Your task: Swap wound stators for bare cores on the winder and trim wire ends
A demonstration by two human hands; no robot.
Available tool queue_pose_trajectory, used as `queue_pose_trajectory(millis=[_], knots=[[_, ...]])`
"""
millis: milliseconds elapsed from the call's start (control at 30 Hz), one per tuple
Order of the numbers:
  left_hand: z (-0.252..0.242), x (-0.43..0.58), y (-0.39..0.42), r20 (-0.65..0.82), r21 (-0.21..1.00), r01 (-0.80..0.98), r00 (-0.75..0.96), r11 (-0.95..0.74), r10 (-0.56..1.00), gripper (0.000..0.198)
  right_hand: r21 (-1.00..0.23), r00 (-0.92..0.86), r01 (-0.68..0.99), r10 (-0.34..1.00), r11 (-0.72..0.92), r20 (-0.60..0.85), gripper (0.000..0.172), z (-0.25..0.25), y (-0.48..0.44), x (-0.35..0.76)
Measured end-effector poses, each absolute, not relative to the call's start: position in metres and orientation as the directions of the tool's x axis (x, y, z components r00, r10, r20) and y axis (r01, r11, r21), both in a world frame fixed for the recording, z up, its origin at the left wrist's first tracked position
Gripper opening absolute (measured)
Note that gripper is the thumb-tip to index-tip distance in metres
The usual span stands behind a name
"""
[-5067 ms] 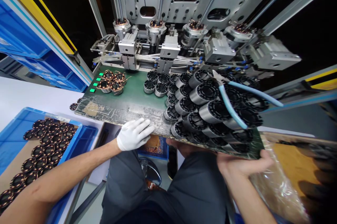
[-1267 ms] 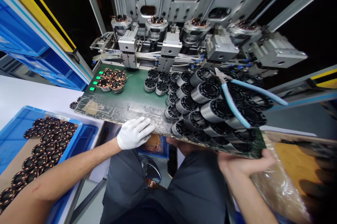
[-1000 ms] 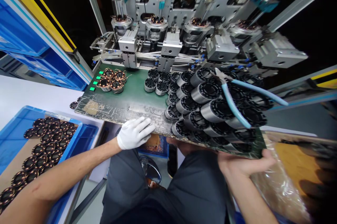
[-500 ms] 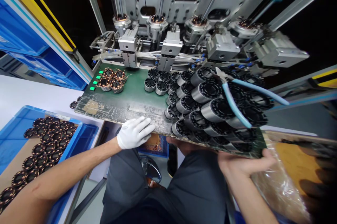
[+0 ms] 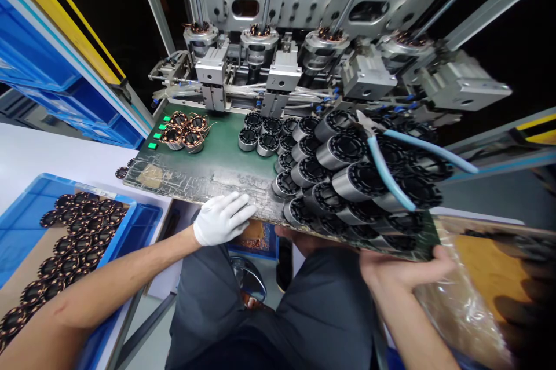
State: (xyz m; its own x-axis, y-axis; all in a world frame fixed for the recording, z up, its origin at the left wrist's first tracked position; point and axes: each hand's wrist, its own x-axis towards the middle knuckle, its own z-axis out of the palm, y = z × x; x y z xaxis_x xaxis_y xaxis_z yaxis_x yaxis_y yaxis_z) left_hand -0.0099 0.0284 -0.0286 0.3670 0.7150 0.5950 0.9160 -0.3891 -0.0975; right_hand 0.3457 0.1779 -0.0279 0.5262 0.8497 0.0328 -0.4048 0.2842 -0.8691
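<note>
My left hand [image 5: 223, 219], in a white glove, lies flat with fingers stretched out on the worn front edge of the green work board [image 5: 217, 170]. It holds nothing. My bare right hand [image 5: 402, 268] is at the board's front right corner, thumb stretched out along the edge; its other fingers are hidden by the board. Just above it stand stacked stator cores [image 5: 347, 150] with black liners and no wire. Cutting pliers [image 5: 384, 170] with light blue handles lie spread on top of them. Several copper-wound stators [image 5: 185, 132] sit at the board's left.
Behind the board a winding machine [image 5: 278, 77] has several stations holding stators. A blue bin [image 5: 150, 228] with rows of wound stators [image 5: 82, 231] stands at left. Clear plastic wrap [image 5: 464, 300] lies at right. Below the board is a blue tray [image 5: 264, 242] with copper scraps.
The machine's teal-fitted rods and upper plate have shifted upward, most plainly on the right. Both my hands, the pliers and the stators have stayed where they were.
</note>
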Motion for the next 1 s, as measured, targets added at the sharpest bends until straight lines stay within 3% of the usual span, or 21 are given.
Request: queue_pose_trajectory(millis=[367,567,767,1000], knots=[[-0.0295,-0.0101,0.0290,0.610,-0.097,0.914,0.367,-0.394,0.702,0.035,-0.831,0.515,-0.457,0.856,0.315,0.041,0.046,-0.0345,0.1783,0.3505],[-0.0292,-0.0098,0.0292,0.600,-0.100,0.916,0.368,-0.389,0.710,0.036,-0.779,0.569,-0.553,0.817,0.295,-0.094,0.046,-0.0337,0.1775,0.3505],[-0.0303,-0.0105,0.0287,0.604,-0.097,0.914,0.369,-0.395,0.706,0.036,-0.855,0.499,-0.437,0.866,0.277,0.026,0.050,-0.0326,0.1745,0.3499],[-0.0338,-0.0110,0.0278,0.582,-0.097,0.915,0.372,-0.392,0.723,0.040,-0.807,0.549,-0.528,0.831,0.265,-0.086,0.051,-0.0338,0.1775,0.3530]])
